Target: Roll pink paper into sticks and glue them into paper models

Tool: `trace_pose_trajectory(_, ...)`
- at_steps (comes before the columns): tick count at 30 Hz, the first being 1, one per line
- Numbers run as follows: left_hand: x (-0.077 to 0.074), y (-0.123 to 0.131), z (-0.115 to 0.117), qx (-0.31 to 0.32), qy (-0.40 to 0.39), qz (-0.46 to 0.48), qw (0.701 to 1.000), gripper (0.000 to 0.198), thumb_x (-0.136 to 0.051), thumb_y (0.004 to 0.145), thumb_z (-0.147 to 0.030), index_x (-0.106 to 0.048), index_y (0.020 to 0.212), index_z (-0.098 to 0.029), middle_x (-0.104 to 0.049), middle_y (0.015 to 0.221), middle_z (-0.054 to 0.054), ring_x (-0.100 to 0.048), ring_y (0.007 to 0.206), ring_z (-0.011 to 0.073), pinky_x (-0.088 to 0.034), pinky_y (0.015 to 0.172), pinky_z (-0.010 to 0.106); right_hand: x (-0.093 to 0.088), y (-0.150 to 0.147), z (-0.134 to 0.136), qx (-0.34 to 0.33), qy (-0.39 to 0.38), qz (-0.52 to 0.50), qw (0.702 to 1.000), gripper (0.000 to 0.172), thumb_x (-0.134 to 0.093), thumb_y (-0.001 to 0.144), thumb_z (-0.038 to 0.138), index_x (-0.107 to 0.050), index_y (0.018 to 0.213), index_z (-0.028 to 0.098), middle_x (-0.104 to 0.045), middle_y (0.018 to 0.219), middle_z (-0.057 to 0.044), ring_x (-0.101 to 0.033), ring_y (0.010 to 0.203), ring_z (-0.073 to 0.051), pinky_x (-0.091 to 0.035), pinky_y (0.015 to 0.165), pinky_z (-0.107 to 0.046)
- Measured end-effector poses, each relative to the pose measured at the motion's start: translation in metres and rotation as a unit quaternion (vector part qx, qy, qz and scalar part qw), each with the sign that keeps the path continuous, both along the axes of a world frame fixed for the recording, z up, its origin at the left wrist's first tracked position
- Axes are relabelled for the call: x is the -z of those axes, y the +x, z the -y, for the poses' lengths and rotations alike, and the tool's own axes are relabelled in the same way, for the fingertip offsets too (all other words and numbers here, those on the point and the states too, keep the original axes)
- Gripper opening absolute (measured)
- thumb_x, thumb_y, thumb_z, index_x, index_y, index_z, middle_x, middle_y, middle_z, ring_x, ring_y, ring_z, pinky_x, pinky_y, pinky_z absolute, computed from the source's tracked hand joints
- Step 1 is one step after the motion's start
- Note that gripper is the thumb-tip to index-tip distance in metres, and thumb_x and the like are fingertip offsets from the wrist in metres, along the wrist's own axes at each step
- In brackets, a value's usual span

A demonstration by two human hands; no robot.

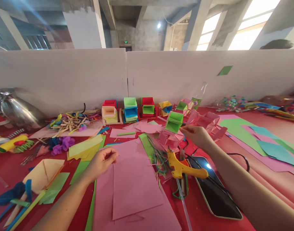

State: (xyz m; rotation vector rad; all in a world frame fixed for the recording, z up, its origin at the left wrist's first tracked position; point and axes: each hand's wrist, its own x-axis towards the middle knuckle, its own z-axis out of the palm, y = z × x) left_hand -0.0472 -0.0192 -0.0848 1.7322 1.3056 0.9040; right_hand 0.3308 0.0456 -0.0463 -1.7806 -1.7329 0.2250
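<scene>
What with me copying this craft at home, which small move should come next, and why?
Probably bring the free left hand over to steady the pink folded piece. The right hand pinches the green paper box right above it, unaided, and the left hand hovers idle over the pink sheet.

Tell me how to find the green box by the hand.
Start on the red table, at the yellow glue gun near the middle. Just beyond it, the right hand touches a green paper box sitting on folded pink paper. Unlike the stacked boxes along the white wall, it stands apart, all green.
</scene>
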Motion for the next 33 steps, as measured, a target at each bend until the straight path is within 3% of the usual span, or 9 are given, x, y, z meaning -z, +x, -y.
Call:
trace_pose_trajectory(7, 0.004, -0.002, -0.001, 0.003, -0.002, -0.002, 1.0, 0.027, -0.05, 0.08, -0.043, -0.058, 0.083, -0.017, -0.057, 0.067, 0.0, -0.055, 0.066, 0.0142, -0.044, 0.061, 0.024, -0.02, 0.0, 0.008, 0.033, 0.027, 0.048, 0.998, 0.035, -0.057, 0.073, 0.038, -0.066, 0.094, 0.011, -0.069, 0.082, -0.01, -0.059, 0.068, -0.017, -0.043, 0.059, -0.027)
trace_pose_trajectory(12, -0.008, -0.004, 0.008, -0.017, 0.06, -0.098, 0.993, 0.035, -0.043, 0.084, -0.047, -0.052, 0.067, -0.018, -0.053, 0.061, -0.002, -0.053, 0.06, 0.0138, -0.044, 0.058, 0.025, -0.053, -0.025, 0.057, 0.057, 0.098, 0.1, 0.988, 0.028, -0.053, 0.08, 0.035, -0.063, 0.098, 0.016, -0.066, 0.097, -0.012, -0.057, 0.091, -0.025, -0.042, 0.075, -0.036)
trace_pose_trajectory(15, -0.026, 0.017, 0.037, -0.005, 0.188, -0.154, 0.97, 0.037, -0.038, 0.086, -0.05, -0.056, 0.08, -0.018, -0.062, 0.08, 0.004, -0.059, 0.079, 0.0186, -0.047, 0.074, 0.031, -0.047, -0.071, 0.096, -0.143, 0.09, 0.137, 0.976, 0.023, -0.045, 0.085, 0.027, -0.067, 0.084, 0.021, -0.068, 0.087, -0.006, -0.061, 0.081, -0.019, -0.047, 0.069, -0.031)
trace_pose_trajectory(18, -0.039, 0.05, 0.07, 0.134, 0.38, -0.174, 0.899, 0.071, -0.045, 0.076, -0.063, -0.037, 0.128, -0.015, -0.047, 0.131, 0.016, -0.036, 0.125, 0.0281, -0.03, 0.103, 0.042, -0.023, -0.126, 0.129, -0.377, 0.053, 0.17, 0.909, 0.025, -0.044, 0.084, 0.026, -0.069, 0.087, 0.02, -0.069, 0.083, -0.006, -0.064, 0.08, -0.017, -0.051, 0.074, -0.031)
trace_pose_trajectory(21, -0.038, 0.061, 0.083, 0.293, 0.377, -0.232, 0.847, 0.071, -0.041, 0.08, -0.061, -0.028, 0.136, -0.02, -0.045, 0.135, 0.01, -0.033, 0.129, 0.019, -0.023, 0.109, 0.033, -0.003, -0.155, 0.146, -0.421, 0.053, 0.169, 0.89, 0.029, -0.053, 0.08, 0.032, -0.068, 0.097, 0.014, -0.07, 0.088, -0.012, -0.063, 0.09, -0.022, -0.051, 0.081, -0.036)
trace_pose_trajectory(22, -0.035, 0.056, 0.08, 0.289, 0.348, -0.258, 0.854, 0.071, -0.04, 0.08, -0.062, -0.028, 0.136, -0.019, -0.045, 0.135, 0.009, -0.035, 0.128, 0.0182, -0.023, 0.109, 0.033, 0.001, -0.156, 0.147, -0.418, 0.055, 0.163, 0.892, 0.032, -0.054, 0.079, 0.03, -0.065, 0.103, 0.012, -0.069, 0.093, -0.013, -0.063, 0.093, -0.024, -0.052, 0.081, -0.038)
trace_pose_trajectory(25, -0.021, 0.017, 0.057, 0.12, 0.237, -0.373, 0.889, 0.069, -0.038, 0.081, -0.062, -0.04, 0.13, -0.014, -0.047, 0.133, 0.013, -0.039, 0.125, 0.0263, -0.03, 0.105, 0.043, 0.005, -0.137, 0.14, -0.378, 0.06, 0.155, 0.91, 0.042, -0.053, 0.08, 0.02, -0.052, 0.121, 0.012, -0.063, 0.112, -0.014, -0.06, 0.101, -0.025, -0.053, 0.08, -0.041)
trace_pose_trajectory(28, -0.007, -0.027, 0.029, -0.057, 0.17, -0.475, 0.861, 0.054, -0.045, 0.083, -0.049, -0.051, 0.119, -0.01, -0.048, 0.131, 0.018, -0.029, 0.13, 0.0333, -0.018, 0.107, 0.053, 0.014, -0.12, 0.13, -0.345, 0.059, 0.178, 0.92, 0.033, -0.053, 0.081, 0.021, -0.056, 0.114, 0.016, -0.064, 0.109, -0.011, -0.06, 0.1, -0.026, -0.053, 0.078, -0.043)
trace_pose_trajectory(33, 0.013, -0.042, 0.006, -0.025, 0.128, -0.44, 0.889, 0.05, -0.048, 0.083, -0.044, -0.047, 0.122, -0.013, -0.049, 0.13, 0.015, -0.038, 0.125, 0.0302, -0.022, 0.106, 0.049, 0.037, -0.147, 0.135, -0.392, 0.033, 0.197, 0.898, 0.045, -0.067, 0.072, 0.03, -0.055, 0.114, 0.016, -0.062, 0.113, -0.012, -0.057, 0.102, -0.027, -0.051, 0.081, -0.043)
